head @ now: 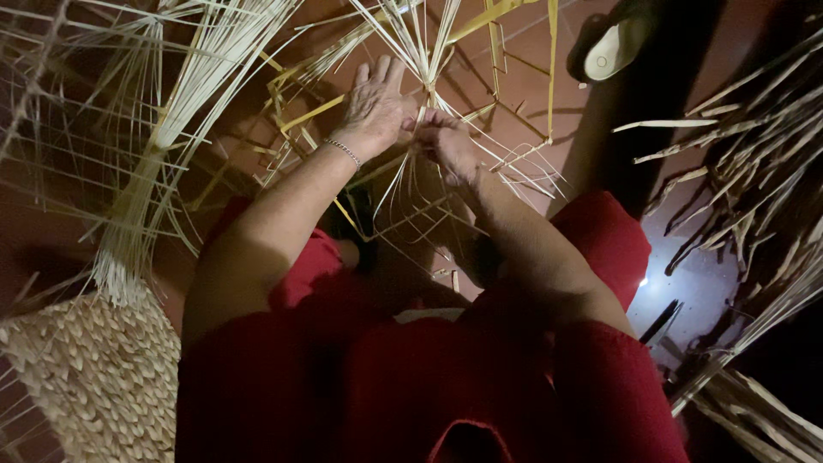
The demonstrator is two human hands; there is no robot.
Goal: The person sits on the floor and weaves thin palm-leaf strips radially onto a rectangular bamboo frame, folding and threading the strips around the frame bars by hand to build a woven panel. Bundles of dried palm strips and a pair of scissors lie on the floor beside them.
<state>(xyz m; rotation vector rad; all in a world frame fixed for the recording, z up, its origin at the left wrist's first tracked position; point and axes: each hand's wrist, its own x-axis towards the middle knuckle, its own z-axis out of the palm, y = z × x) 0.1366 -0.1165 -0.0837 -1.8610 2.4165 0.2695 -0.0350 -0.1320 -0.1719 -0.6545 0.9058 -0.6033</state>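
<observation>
A woven mat (94, 377) is seen at the floor's lower left, with loose strips (163, 129) fanned above it. The left hand (375, 107) is laid flat, fingers spread, on the weaving (429, 77) on the floor (514, 94). The right hand (446, 141) is closed in a grip on its strands. A sandal (613, 47) lies upper right, and bark pieces (746, 171) are heaped at the right edge.

Dry matt straw strips (429, 51), glossy tiled floor (711, 291)

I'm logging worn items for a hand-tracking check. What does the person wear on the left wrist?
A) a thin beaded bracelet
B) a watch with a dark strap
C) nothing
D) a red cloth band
A: a thin beaded bracelet circles the wrist just below the left hand, which rests flat on the pale straw strips.
</observation>
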